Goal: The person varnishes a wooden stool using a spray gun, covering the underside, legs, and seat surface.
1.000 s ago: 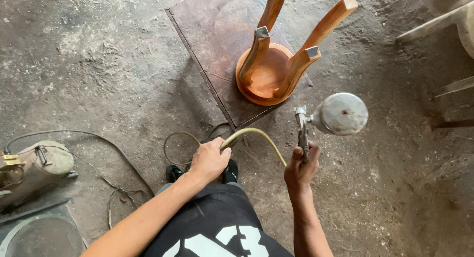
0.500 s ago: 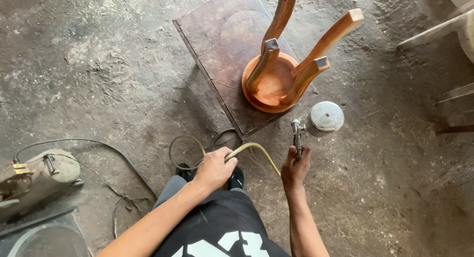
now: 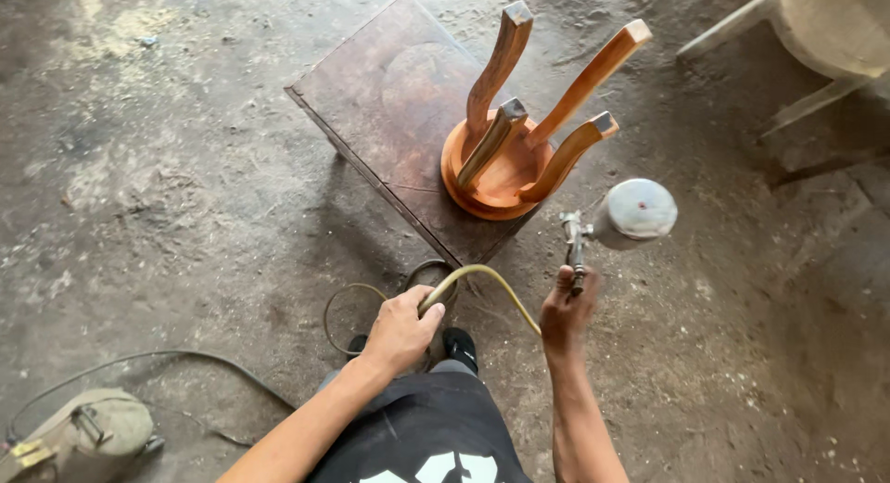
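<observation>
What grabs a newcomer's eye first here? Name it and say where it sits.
First comes the orange wooden stool, upside down with its legs in the air, on a dark square board at upper centre. Just below it, the right hand holds a spray gun with a round metal cup, while the left hand grips the yellowish hose that curves between them.

Upturned stool (image 3: pixel 505 163) on board (image 3: pixel 389 103) — spray gun (image 3: pixel 607 223) just right of it, hose (image 3: pixel 482 284) in front, sander (image 3: pixel 79 437) far left on floor (image 3: pixel 167 196).
</observation>
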